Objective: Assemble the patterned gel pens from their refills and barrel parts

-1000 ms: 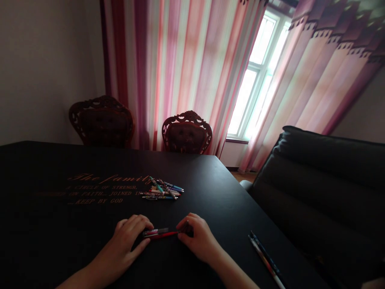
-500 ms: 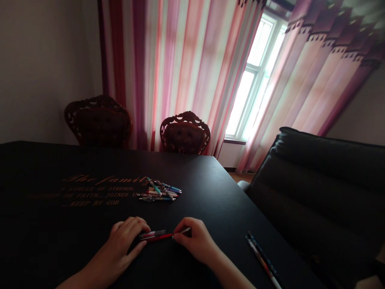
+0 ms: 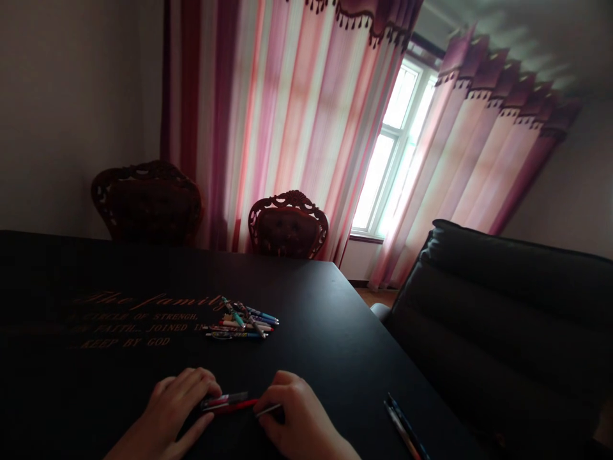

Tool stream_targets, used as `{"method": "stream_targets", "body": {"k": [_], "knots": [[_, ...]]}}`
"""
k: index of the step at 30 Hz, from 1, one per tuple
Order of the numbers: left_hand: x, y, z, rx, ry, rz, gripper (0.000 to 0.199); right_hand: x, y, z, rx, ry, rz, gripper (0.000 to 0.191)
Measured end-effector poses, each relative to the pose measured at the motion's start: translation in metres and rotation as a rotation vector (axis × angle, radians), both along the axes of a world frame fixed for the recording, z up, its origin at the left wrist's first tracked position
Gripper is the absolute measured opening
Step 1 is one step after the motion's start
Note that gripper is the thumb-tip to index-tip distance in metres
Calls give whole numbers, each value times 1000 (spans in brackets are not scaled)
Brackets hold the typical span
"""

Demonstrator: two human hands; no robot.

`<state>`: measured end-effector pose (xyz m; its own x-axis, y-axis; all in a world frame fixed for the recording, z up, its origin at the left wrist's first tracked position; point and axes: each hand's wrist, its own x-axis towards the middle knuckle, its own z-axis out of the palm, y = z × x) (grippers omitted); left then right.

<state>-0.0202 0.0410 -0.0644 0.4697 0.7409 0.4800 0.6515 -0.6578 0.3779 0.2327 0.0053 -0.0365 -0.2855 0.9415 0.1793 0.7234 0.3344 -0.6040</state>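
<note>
A black counter (image 3: pixel 311 345) with gold lettering fills the lower view. Behind it hang striped pink and purple curtains (image 3: pixel 306 121), parted at a bright window (image 3: pixel 383 160). A dark sofa (image 3: pixel 498 319) sits at right; two carved chairs (image 3: pixel 287 227) stand along the far edge.

At the near side, two bare hands face each other, both forearms reaching in from the bottom. The left hand (image 3: pixel 177 409) is palm down, its thumb and fingers parted around the left ends of a red pen (image 3: pixel 239 406) and a clear pen (image 3: pixel 232 398), which lie side by side between the hands. The right hand (image 3: pixel 294 409) is curled, pinching a thin pale stick (image 3: pixel 269 410) by the red pen's right end.

Beyond the hands is a pen pile (image 3: pixel 246 322). Two more pens (image 3: pixel 405 425) lie well to the right.
</note>
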Motion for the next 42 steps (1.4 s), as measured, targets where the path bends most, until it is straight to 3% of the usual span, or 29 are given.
{"method": "stream_targets", "body": {"k": [9, 15, 25, 33, 38, 42], "knots": [[-3, 4, 5, -54, 64, -44, 17, -5, -1, 1, 13, 0, 21, 31], [0, 2, 2, -28, 36, -24, 16, -5, -2, 0, 44, 7, 34, 21], [-4, 3, 12, -96, 71, -47, 16, -5, -2, -2, 79, -53, 68, 28], [-2, 1, 6, -31, 56, -17, 16, -5, -2, -1, 73, -50, 68, 25], [-4, 4, 5, 1, 104, -68, 19, -5, -2, 0, 67, -49, 66, 24], [-2, 1, 4, 25, 68, -15, 18, -6, -2, 1, 68, -31, 52, 22]]}}
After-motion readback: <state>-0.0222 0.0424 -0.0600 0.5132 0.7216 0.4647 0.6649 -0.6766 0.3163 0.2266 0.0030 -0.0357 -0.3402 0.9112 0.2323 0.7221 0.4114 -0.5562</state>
